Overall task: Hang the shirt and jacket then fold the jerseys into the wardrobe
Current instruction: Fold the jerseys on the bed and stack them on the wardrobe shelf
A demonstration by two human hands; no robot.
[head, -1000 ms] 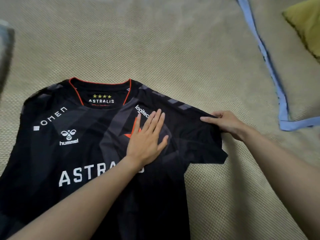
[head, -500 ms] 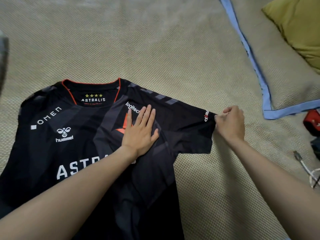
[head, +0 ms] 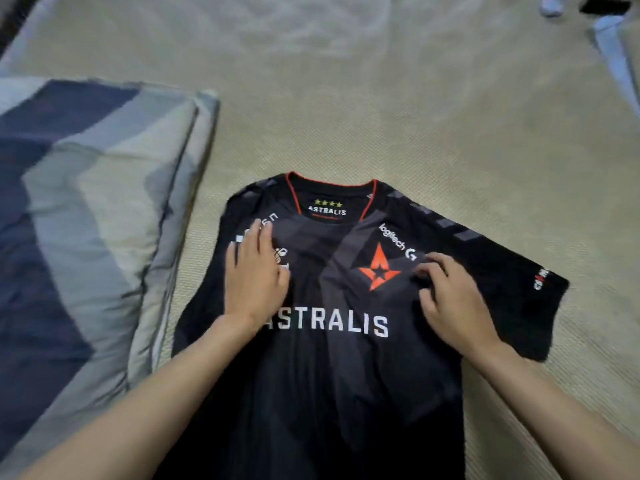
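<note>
A black jersey [head: 332, 375] with a red-trimmed collar, white "ASTRALIS" lettering and a red star logo lies front up on a beige bed mat [head: 346, 116]. Its right sleeve is spread out flat to the right; the left sleeve does not show. My left hand [head: 254, 278] lies flat on the jersey's left chest, fingers straight and together, covering the white logos there. My right hand [head: 450, 303] rests on the right chest beside the star logo, its fingers bent with the tips on the fabric. I cannot tell if they pinch it.
A folded blue and grey striped blanket [head: 79, 220] lies along the left, close to the jersey's left edge. A blue-edged pillow corner [head: 613, 46] and small dark objects [head: 602, 5] sit at the far top right. Bare mat stretches beyond the collar.
My left hand slid from the middle chest to the left chest. My right hand let go of the right sleeve end and came onto the chest. The view swung left, bringing the blanket in.
</note>
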